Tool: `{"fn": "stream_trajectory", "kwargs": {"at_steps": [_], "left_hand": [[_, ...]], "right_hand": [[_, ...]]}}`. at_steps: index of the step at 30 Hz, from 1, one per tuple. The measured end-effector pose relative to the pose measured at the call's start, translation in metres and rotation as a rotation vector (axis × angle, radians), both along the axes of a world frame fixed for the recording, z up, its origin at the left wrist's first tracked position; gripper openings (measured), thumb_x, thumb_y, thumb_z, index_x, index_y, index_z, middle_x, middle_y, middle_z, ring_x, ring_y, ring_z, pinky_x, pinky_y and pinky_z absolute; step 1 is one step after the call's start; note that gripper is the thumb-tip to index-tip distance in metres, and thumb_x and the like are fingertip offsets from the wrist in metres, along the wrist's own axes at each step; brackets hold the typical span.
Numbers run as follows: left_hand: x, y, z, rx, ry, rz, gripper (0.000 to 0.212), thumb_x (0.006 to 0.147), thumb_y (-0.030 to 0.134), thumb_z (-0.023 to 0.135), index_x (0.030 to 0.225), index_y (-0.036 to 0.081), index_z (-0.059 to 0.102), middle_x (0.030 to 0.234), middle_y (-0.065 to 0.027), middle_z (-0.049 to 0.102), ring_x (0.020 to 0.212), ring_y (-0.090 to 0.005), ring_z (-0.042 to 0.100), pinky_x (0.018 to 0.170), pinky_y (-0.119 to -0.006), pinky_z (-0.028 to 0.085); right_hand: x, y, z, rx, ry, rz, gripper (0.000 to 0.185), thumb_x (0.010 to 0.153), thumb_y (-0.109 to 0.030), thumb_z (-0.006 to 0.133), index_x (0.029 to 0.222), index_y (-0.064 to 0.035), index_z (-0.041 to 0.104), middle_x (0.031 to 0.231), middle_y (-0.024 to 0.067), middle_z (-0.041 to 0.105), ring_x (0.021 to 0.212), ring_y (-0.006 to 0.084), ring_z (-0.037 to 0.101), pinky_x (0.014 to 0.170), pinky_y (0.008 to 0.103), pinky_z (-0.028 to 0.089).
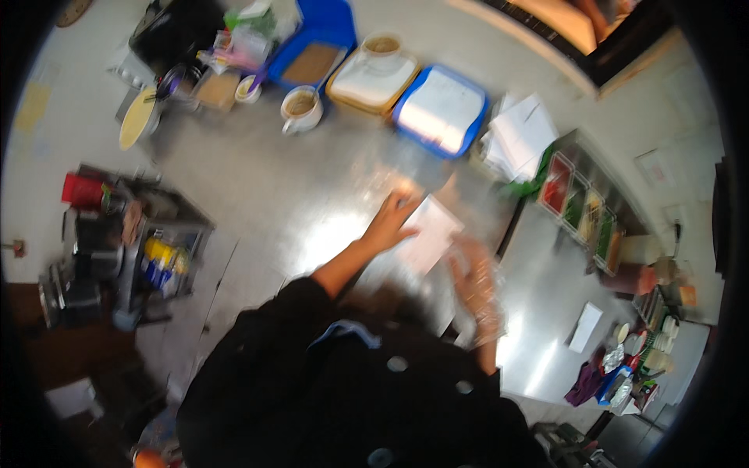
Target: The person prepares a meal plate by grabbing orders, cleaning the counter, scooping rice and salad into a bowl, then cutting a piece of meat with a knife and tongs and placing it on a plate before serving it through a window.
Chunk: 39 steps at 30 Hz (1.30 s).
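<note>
A white rectangular sheet (pixel 432 234), probably paper, is between my two hands above a steel worktop (pixel 246 169). My bare left hand (pixel 391 221) grips its left edge, thumb low and fingers curled near the upper corner. On the opposite side, my right hand (pixel 473 272) wears a loose clear plastic glove and has its fingertips at the sheet's right edge. Motion blur hides the exact finger contact. Below the hands, a dark blurred shape covers part of the worktop's near edge.
Along the back stand a white cup (pixel 302 110), a blue open container (pixel 313 55), a blue-rimmed tray (pixel 442 111) and stacked white papers (pixel 519 137). Food compartments (pixel 576 199) line the right counter. A cart (pixel 169 228) stands left.
</note>
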<state>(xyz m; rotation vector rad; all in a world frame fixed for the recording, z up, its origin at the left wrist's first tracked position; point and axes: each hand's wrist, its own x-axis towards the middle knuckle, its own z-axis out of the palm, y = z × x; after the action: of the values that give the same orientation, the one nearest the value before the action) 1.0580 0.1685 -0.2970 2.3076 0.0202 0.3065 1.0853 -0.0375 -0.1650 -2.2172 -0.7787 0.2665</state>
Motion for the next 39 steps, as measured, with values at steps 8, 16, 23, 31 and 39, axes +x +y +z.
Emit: {"fn": "stream_trajectory", "kwargs": {"at_steps": [8,16,23,31,39], "left_hand": [[0.004,-0.002,0.01,-0.037,0.129,0.039,0.048,0.062,0.01,0.072,0.106,0.009,0.053,0.115,-0.0156,0.038,0.112,-0.0346,0.038,0.095,-0.038,0.035],[-0.001,-0.019,0.012,-0.138,0.193,0.07,0.057,0.064,0.001,0.066,0.114,0.008,0.04,0.094,-0.0159,0.055,0.089,-0.0326,0.054,0.079,-0.038,0.044],[0.037,-0.067,0.169,0.027,-0.209,-0.534,0.041,0.075,-0.004,0.056,0.114,0.006,0.048,0.101,-0.0154,0.054,0.094,-0.0329,0.056,0.08,-0.035,0.048],[0.117,-0.288,0.528,0.236,-1.352,-1.001,0.031,0.071,0.003,0.062,0.102,0.003,0.059,0.099,-0.0135,0.059,0.091,-0.0288,0.058,0.079,-0.036,0.048],[0.135,-0.472,0.724,-0.014,-1.375,-0.594,0.055,0.071,0.017,0.07,0.121,0.005,0.051,0.112,-0.0209,0.056,0.094,-0.0282,0.06,0.081,-0.035,0.048]], "right_hand": [[-0.008,0.012,0.017,-0.093,-0.155,0.026,0.027,0.081,-0.021,0.056,0.105,-0.0091,0.057,0.1,0.0138,0.059,0.094,0.0323,0.055,0.081,0.0407,0.044],[-0.012,-0.022,-0.028,-0.205,-0.19,-0.05,0.028,0.081,-0.022,0.054,0.105,-0.0077,0.057,0.098,0.0177,0.059,0.09,0.035,0.055,0.081,0.0428,0.043],[-0.046,-0.116,-0.057,-0.181,-0.236,-0.513,0.022,0.081,-0.02,0.049,0.096,-0.0053,0.057,0.09,0.0175,0.061,0.088,0.0345,0.056,0.077,0.043,0.044],[-0.14,-0.266,-0.115,-0.068,-0.63,-1.222,0.01,0.073,-0.007,0.058,0.08,-0.0004,0.058,0.079,0.0185,0.06,0.079,0.0359,0.056,0.071,0.0455,0.046],[-0.181,-0.257,-0.083,-0.097,-0.78,-1.241,0.036,0.076,-0.002,0.053,0.111,-0.009,0.054,0.102,0.0183,0.058,0.093,0.0369,0.057,0.078,0.0442,0.047]]}}
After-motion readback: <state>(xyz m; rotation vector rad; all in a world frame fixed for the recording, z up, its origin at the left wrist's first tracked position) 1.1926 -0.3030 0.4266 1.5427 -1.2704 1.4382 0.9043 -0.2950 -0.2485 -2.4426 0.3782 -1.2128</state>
